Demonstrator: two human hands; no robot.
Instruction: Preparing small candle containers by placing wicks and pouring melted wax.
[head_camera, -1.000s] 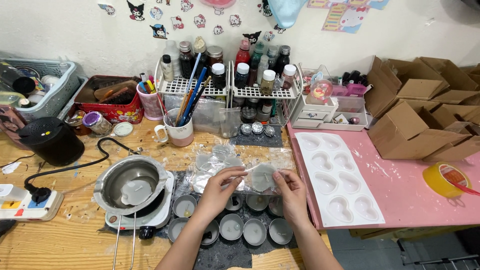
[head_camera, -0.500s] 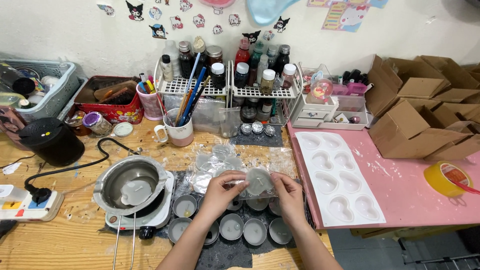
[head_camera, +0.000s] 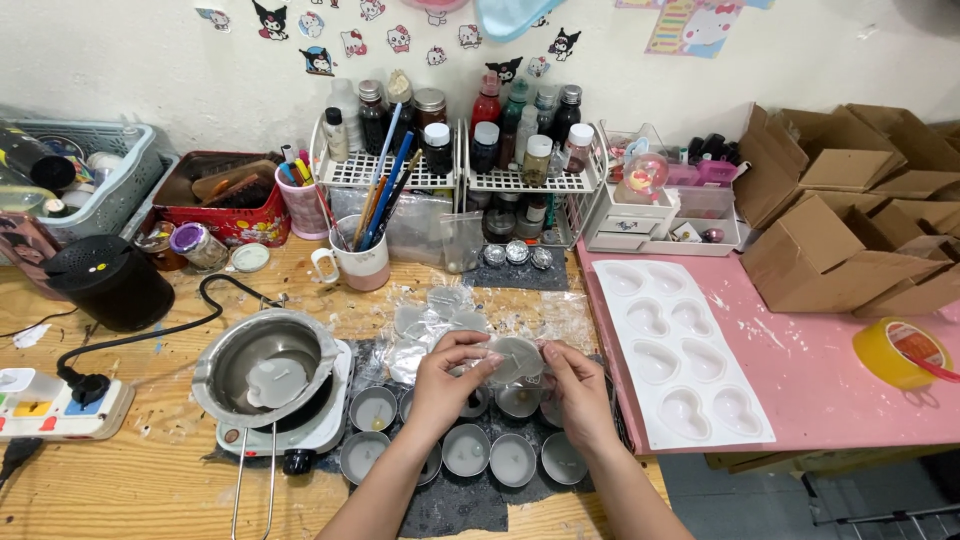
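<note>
- A white power strip (head_camera: 50, 405) lay at the far left edge of the wooden table (head_camera: 130, 480), its black cable running off toward the black round speaker (head_camera: 108, 283), so the heat source had power close by.
- A metal melting pot (head_camera: 268, 366) sat on a small white hot plate (head_camera: 318, 425), with a pale slab of unmelted wax in its bottom; its wire handle pointed toward the person, within easy reach.
- Small round tins (head_camera: 466, 449) stood in rows on a dark mat (head_camera: 460, 510) right in front of the person, probably grouped so they could be worked on one after another.
- The left hand (head_camera: 448, 385) had its fingers curled and pinched the left edge of a clear round lid (head_camera: 515, 360), held just above the tins.
- The right hand (head_camera: 578, 385) was likewise closed in a pinch on the lid's right edge, so the thin piece was steadied from both sides.
- Crumpled clear plastic wrap (head_camera: 440, 315) lay just behind the hands.
- A white heart-shaped mould tray (head_camera: 690, 350) rested on the pink board (head_camera: 830, 390), apart from the tins.
- A yellow tape roll (head_camera: 890, 352) lay at the far right, near folded cardboard boxes (head_camera: 850, 250).
</note>
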